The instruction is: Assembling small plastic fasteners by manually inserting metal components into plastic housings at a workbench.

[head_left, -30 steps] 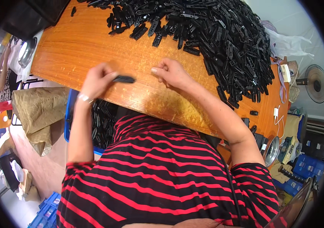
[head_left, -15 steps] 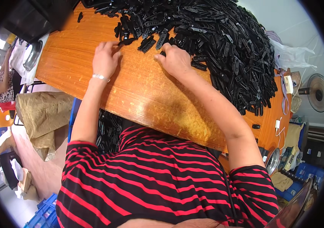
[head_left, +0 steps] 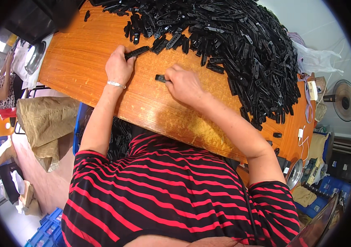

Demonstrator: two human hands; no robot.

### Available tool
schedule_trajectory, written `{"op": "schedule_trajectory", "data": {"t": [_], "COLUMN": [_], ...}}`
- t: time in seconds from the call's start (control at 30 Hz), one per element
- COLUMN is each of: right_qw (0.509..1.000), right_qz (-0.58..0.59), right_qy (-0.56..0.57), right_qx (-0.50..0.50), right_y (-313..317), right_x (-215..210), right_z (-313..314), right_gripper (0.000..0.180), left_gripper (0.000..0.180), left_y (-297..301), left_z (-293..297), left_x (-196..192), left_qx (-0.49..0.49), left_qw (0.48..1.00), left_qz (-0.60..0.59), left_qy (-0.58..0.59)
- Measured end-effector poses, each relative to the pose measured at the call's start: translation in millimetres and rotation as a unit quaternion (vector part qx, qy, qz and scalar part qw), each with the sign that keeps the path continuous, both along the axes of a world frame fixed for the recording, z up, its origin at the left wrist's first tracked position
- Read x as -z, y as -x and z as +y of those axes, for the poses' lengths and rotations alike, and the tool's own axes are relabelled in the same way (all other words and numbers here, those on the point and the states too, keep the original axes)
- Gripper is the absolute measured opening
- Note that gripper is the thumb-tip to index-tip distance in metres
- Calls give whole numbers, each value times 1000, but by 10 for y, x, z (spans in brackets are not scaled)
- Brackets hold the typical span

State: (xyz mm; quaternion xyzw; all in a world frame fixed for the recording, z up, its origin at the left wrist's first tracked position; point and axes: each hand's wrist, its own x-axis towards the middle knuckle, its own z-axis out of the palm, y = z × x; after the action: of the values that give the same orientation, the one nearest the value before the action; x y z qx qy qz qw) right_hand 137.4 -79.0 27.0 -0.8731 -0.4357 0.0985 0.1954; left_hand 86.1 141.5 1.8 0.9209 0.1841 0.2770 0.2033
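My left hand (head_left: 119, 67) pinches one end of a slim black plastic part (head_left: 137, 52), which points right toward the pile. Closer to me, my right hand (head_left: 183, 84) has its fingers closed on a shorter-looking black plastic part (head_left: 160, 77); its end sticks out left of the fingertips and the rest is hidden. Beyond both hands, a large heap of similar black parts (head_left: 241, 45) covers the far and right side of the wooden table (head_left: 76, 61). A few parts lie at the heap's near edge, in front of my hands.
A metal bowl (head_left: 35, 57) stands beyond the table's left edge, near another person's arm (head_left: 6, 78). More black parts fill a blue crate (head_left: 120, 136) below the table's front edge. Brown wrapping (head_left: 48, 123) hangs at left; a fan (head_left: 344, 100) stands at right.
My right hand has drawn back from the heap toward me with a black part. My left hand has come slightly nearer and right, and the part in it now shows clearly.
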Motion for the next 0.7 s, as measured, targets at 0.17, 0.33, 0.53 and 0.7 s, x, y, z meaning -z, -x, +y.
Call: {"op": "schedule_trajectory", "data": {"t": [0.17,0.33,0.53,0.7], "right_qw": [982,843,811,840], "right_qz": [-13,424,438,421], "right_qy": [-183,-287,-336,-300], "right_qx": [51,164,193,163], "right_y": [74,69,125,28], "right_x": [-39,-121,-145,-213], "right_z": [121,217,74,-75], "right_gripper": [17,24,22,21], "left_gripper": [24,26,28,28], "left_y": [195,272,335,322], "left_z": [-357,-923,-1096,-970], "left_x": [-180,-287,-218,-194], "left_qx": [-17,39,111,212], "left_qw": [991,978,948,859], "left_qz": [-40,-58,-63,-45], "left_qy": [123,199,291,463]}}
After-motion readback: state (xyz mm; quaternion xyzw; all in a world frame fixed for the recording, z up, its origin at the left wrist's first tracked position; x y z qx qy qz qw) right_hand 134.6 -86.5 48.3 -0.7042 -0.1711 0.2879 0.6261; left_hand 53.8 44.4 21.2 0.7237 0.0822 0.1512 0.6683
